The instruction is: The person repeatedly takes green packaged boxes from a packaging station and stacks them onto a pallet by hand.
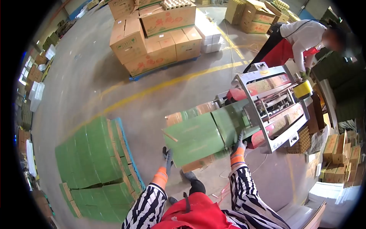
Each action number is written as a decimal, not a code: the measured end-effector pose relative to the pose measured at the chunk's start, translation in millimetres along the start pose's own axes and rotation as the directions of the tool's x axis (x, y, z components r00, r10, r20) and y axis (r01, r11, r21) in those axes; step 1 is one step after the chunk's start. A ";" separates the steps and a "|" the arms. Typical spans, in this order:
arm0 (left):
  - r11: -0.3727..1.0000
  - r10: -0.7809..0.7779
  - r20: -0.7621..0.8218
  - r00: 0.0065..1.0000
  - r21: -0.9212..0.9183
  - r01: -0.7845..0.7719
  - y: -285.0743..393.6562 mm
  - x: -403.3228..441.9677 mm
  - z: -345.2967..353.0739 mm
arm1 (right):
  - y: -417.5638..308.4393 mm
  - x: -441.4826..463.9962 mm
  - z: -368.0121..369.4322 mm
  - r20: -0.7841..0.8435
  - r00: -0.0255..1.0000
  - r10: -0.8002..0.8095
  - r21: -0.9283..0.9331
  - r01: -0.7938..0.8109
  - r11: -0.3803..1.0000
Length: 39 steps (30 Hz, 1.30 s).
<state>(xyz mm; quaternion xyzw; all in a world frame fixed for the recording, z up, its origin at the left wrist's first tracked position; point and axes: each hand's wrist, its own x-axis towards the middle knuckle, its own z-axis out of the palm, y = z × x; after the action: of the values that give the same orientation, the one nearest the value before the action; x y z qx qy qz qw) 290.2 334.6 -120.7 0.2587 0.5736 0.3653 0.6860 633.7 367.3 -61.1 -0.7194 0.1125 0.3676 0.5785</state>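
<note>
A green box (194, 137) lies in front of me, with a second green box (230, 121) behind it reaching into the metal frame of a taping machine (278, 107). My left hand (167, 155), in a grey glove, is at the near left corner of the front box, fingers partly spread. My right hand (239, 145), also gloved, rests against the near side of the second box by the machine's entry, fingers extended. A roll of yellow tape (302, 89) sits at the machine's far end.
Green boxes (89, 156) are stacked on a blue pallet at the left. Brown cartons (160, 45) stand on another pallet ahead. A co-worker (293, 42) leans over the machine's far side. Open cartons (339, 152) are at the right. Cables cross the floor.
</note>
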 end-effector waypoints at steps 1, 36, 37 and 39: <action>0.995 0.086 0.067 0.994 -0.063 -0.082 -2.9 4.0 -3.8 | 16.8 -3.9 9.4 -0.009 0.976 -0.218 -0.116 0.216 0.969; 0.894 -0.053 -0.701 0.711 -0.350 -0.279 -67.4 -337.0 -292.6 | 145.5 -203.0 107.3 0.959 0.126 0.253 -0.276 0.616 0.738; 0.831 -0.049 -0.735 0.676 -0.405 -0.380 -123.3 -358.9 -327.6 | 183.4 -233.7 118.8 0.929 0.130 0.346 -0.365 0.457 0.811; 0.754 -0.058 -0.825 0.563 -0.406 -0.516 -185.9 -405.7 -380.9 | 254.2 -322.8 138.5 0.873 0.156 0.462 -0.455 0.601 0.657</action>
<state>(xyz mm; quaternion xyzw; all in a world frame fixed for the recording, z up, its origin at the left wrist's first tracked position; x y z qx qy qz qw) -74.0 -125.0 -101.1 -0.0910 0.6249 0.6963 0.3411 201.9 331.4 -47.3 -0.4658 -0.4926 0.7158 0.1674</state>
